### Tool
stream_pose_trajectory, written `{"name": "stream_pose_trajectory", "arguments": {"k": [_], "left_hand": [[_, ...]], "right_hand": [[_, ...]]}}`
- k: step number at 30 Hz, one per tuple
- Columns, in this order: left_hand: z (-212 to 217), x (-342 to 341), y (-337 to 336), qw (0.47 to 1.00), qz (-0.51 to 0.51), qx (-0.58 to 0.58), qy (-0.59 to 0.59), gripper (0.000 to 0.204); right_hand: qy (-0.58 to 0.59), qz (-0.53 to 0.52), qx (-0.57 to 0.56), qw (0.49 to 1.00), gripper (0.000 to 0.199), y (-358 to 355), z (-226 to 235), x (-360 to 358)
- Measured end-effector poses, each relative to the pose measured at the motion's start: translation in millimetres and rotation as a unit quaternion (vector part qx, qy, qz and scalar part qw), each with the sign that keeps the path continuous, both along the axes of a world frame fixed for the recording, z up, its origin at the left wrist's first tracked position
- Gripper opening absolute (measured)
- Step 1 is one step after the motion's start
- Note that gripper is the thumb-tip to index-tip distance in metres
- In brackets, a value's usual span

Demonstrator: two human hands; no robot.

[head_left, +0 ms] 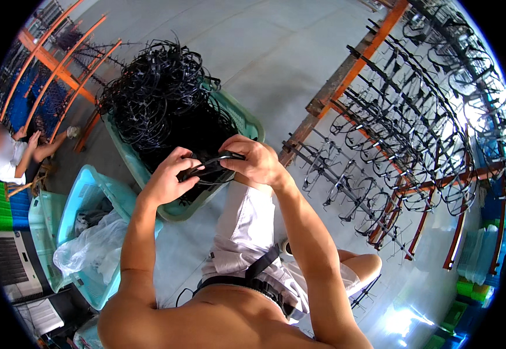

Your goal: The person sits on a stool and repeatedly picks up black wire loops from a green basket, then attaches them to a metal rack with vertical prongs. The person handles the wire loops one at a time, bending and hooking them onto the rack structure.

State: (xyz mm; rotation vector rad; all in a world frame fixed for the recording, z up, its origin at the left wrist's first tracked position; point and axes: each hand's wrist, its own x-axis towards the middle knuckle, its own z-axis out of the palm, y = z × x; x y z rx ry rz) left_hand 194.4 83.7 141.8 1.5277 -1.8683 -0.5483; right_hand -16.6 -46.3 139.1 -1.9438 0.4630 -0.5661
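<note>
Between my two hands is a thin, black, curved band-like piece (211, 168), held over the near end of a green plastic basket (249, 123). My left hand (170, 176) pinches its left end with the thumb and fingers. At the other end, my right hand (255, 160) grips it with bent fingers. The basket is heaped with a tangled pile of similar glossy black looped pieces (157, 93), rising well above the rim at the far left. Exactly what the held piece is cannot be made out.
An orange rack (354, 72) hung with rows of black looped parts stands at right; another orange rack (55, 65) is far left. Turquoise baskets (94, 187) with a clear plastic bag (93, 247) sit left of me. A seated person (9, 157) is beyond them.
</note>
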Motion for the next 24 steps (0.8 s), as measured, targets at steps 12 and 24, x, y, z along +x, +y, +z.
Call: {"name": "stream_pose_trajectory", "arguments": {"k": [12,24], "left_hand": [[2.9,-63.9,-27.5,0.994,-0.003,0.034,-0.107,0.065],[-73.7,-26.3,-2.8,0.875,0.196,0.292,0.333,0.055]], "right_hand": [[0.133,0.002,-0.01,0.991,0.053,27.8,9.6,-32.7],[0.137,0.102,0.223,0.96,0.042,97.8,-32.2,-155.7]]}}
